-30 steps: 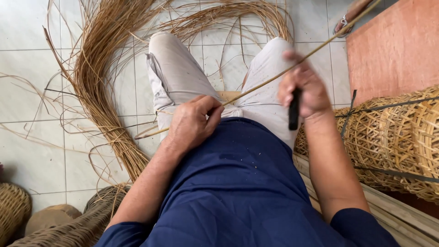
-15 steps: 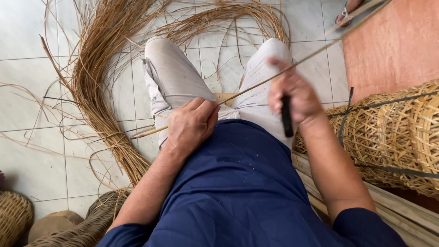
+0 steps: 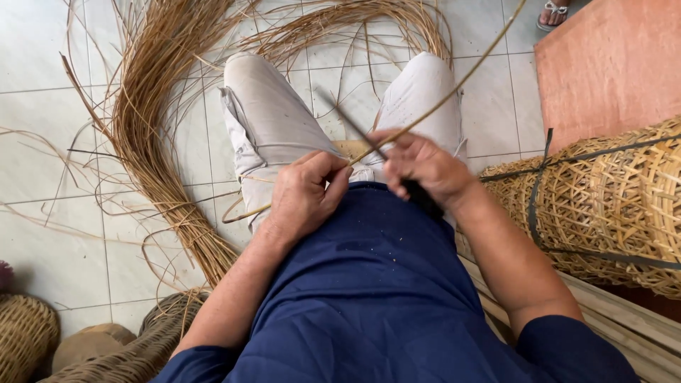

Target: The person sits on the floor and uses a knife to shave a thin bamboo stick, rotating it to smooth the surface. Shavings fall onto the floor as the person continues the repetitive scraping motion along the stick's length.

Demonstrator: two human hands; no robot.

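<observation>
I sit with my legs in pale trousers stretched over the tiled floor. My left hand pinches a long thin rattan strip at my lap. The strip runs up and to the right, past the top edge of the view. My right hand grips a black-handled knife, its blade pointing up and left and lying against the strip, close to my left thumb. The two hands are nearly touching.
A large curved bundle of loose rattan strips lies on the floor to my left and ahead. Stacked open-weave baskets lie at the right, beside an orange board. More woven baskets sit at lower left. A sandalled foot shows at top right.
My right hand has swung in from the right toward my left hand, turning the knife from hanging downward to blade up against the strip. The strip now rises more steeply.
</observation>
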